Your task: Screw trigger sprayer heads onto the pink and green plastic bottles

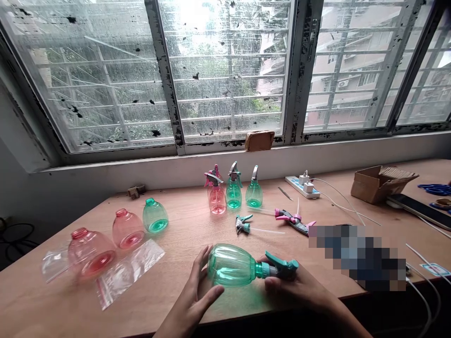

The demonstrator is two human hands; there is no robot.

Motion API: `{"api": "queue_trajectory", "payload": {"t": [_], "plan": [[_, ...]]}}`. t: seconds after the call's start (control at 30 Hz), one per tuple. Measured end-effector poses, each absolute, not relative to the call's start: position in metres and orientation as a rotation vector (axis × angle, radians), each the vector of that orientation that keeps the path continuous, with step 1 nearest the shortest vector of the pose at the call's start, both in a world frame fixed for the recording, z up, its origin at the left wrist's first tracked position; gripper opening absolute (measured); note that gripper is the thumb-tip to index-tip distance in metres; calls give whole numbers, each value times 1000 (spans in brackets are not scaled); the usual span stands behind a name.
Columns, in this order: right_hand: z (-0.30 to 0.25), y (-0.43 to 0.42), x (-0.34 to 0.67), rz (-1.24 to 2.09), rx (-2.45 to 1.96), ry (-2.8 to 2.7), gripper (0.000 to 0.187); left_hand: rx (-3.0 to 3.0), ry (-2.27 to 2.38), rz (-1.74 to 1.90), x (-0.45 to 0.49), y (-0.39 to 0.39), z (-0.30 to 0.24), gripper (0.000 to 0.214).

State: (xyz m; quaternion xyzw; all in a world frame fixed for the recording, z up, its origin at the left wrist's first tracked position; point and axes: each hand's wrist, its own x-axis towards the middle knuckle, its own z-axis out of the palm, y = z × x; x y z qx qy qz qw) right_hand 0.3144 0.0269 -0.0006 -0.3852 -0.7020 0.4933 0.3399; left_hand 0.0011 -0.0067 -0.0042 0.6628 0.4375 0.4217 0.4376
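Observation:
A green spray bottle (230,265) lies on its side just above the table's front edge, its base to the left and its grey-and-teal trigger head (280,266) to the right. My left hand (193,286) curves round the base, thumb in front and fingers behind. My right hand (299,284) is closed round the trigger head and neck; some of its fingers are hidden. Beyond the bottle lies a loose teal trigger head (243,225) with a clear tube. Farther right are loose pink trigger heads (291,218).
Two pink bottles (127,228) and a green one (155,216) stand open at left by plastic bags (132,267). Several bottles with heads (233,192) stand near the window. Right are a power strip (299,186), cables, a cardboard box (377,185) and a pixelated patch.

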Motion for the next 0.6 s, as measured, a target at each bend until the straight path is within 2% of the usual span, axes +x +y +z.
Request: {"api": "queue_trajectory", "payload": {"t": [0.17,0.33,0.6], "plan": [[-2,27,315,1255,-1016,-1851,65,1558,1135,1002,4,-8,6,66],[-3,26,315,1278,-1016,-1831,64,1508,1194,1125,9,-10,11,44],[1,27,315,1234,-1027,-1873,66,1473,1210,1127,5,-8,7,39]]}}
